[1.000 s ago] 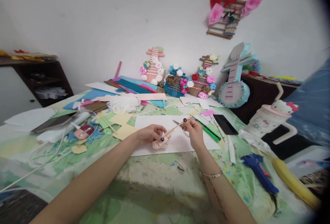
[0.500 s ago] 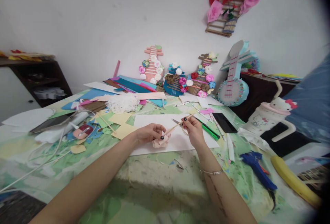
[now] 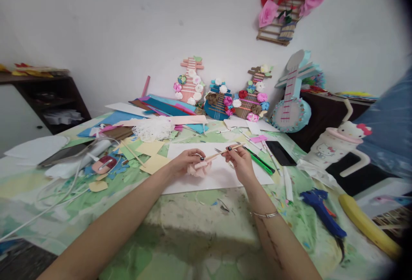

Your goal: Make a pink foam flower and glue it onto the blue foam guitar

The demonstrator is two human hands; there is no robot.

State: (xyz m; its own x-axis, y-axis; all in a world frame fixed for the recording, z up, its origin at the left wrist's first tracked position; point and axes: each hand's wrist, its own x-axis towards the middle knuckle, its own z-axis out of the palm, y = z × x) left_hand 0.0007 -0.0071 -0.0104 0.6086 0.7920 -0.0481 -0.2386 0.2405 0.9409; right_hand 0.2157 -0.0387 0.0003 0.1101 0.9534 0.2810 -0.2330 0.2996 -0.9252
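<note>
My left hand (image 3: 186, 162) is closed on a pale pink paper flower (image 3: 200, 170), just above a white sheet (image 3: 225, 178). The flower's petals stick out below and beside the fingers. Pinched in my right hand (image 3: 240, 159) is a thin wooden stick (image 3: 214, 156), slanting down to the left. Its lower end lies by my left fingertips, over the top of the flower. Partly hidden behind my right hand are scissors (image 3: 218, 150), their blade tip showing. Right of that hand lies a green utility knife (image 3: 262, 164).
A blue glue gun (image 3: 322, 211), a yellow banana-shaped object (image 3: 367, 226), a phone (image 3: 281, 153) and a white tumbler (image 3: 331, 147) stand or lie at the right. Paper scraps (image 3: 154, 164), white shredded strands (image 3: 153, 129) and a cable (image 3: 75, 181) cover the left. Paper-flowered guitar shapes (image 3: 217, 101) lean at the back.
The stick has come up off the flower's middle and lies flatter. My left fingers have lifted and shifted slightly left; the flower has tilted and moved a little left.
</note>
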